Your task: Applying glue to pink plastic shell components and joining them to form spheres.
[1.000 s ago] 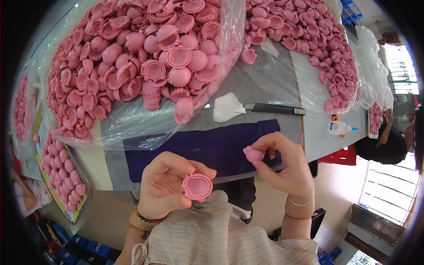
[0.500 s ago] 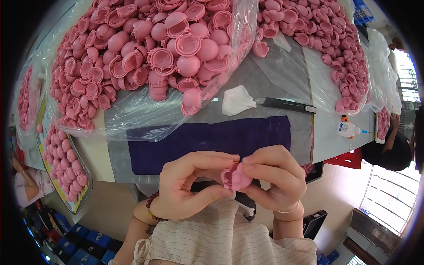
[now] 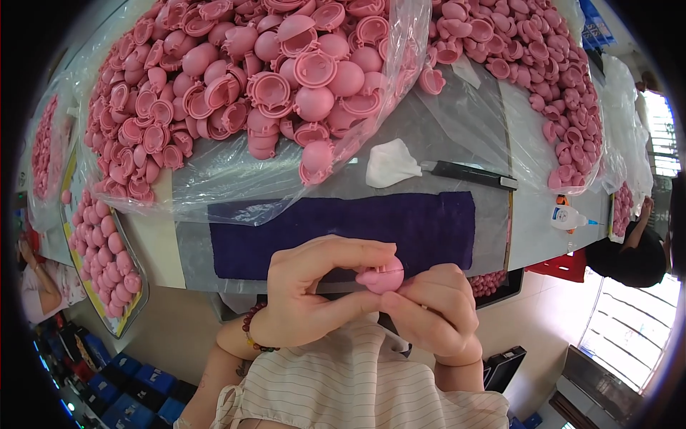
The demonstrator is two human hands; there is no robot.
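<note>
A small round pink plastic shell [image 3: 384,277], with a seam line across it and a small bump at its left, is held in front of my body. My left hand [image 3: 307,286] pinches it between the thumb below and the index finger above. At its lower right, my right hand [image 3: 437,311] has curled fingers, with the thumb and fingertips pressed against the shell. Just beyond both hands lies a dark purple cloth [image 3: 336,225] on the grey table mat.
Pink shell parts heap in clear plastic [image 3: 236,189] ahead and at the far right. A tray [image 3: 143,300] of closed pink balls stands at left. A white cloth [image 3: 391,163], a black-handled tool [image 3: 471,174] and a dropper bottle [image 3: 568,217] lie beyond. A person [image 3: 629,250] sits right.
The pink shell has turned: its open side faced left before, and now a seam line shows. My right hand has shifted down, its fingers more curled. The view has moved slightly.
</note>
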